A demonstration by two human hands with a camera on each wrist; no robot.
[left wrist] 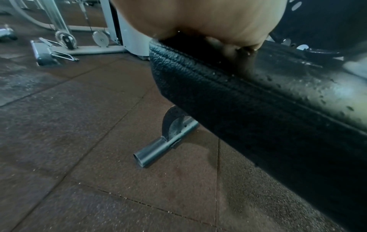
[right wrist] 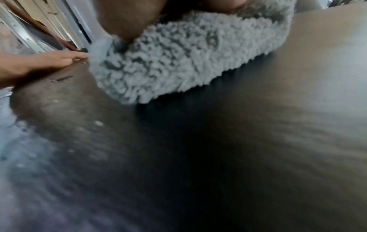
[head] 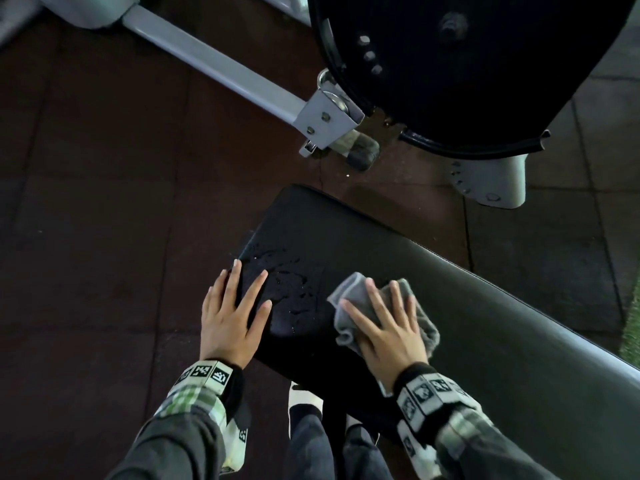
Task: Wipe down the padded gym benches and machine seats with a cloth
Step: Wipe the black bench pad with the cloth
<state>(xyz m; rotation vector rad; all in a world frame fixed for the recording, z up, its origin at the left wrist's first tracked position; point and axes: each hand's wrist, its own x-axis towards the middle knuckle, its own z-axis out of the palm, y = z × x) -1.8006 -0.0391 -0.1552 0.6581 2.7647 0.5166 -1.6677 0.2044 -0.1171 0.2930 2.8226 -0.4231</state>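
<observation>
A black padded bench (head: pixel 433 271) runs from the centre to the lower right, and its near-left end is wet with droplets (head: pixel 291 282). My left hand (head: pixel 235 306) lies flat with straight fingers on the bench's left edge (left wrist: pixel 218 81). My right hand (head: pixel 388 320) presses a folded grey fluffy cloth (head: pixel 349 296) flat onto the bench top, fingers spread. In the right wrist view the cloth (right wrist: pixel 178 59) sits on the pad under my palm, with my left hand (right wrist: pixel 39 62) beyond it.
A large black machine housing (head: pixel 467 64) and grey steel frame beam (head: pixel 221 67) stand just beyond the bench end. A grey machine post (head: pixel 491 181) is at the right. The bench's steel foot tube (left wrist: pixel 158 150) rests on dark rubber floor tiles (head: pixel 104 202). My legs and shoe (head: pixel 304 403) are below.
</observation>
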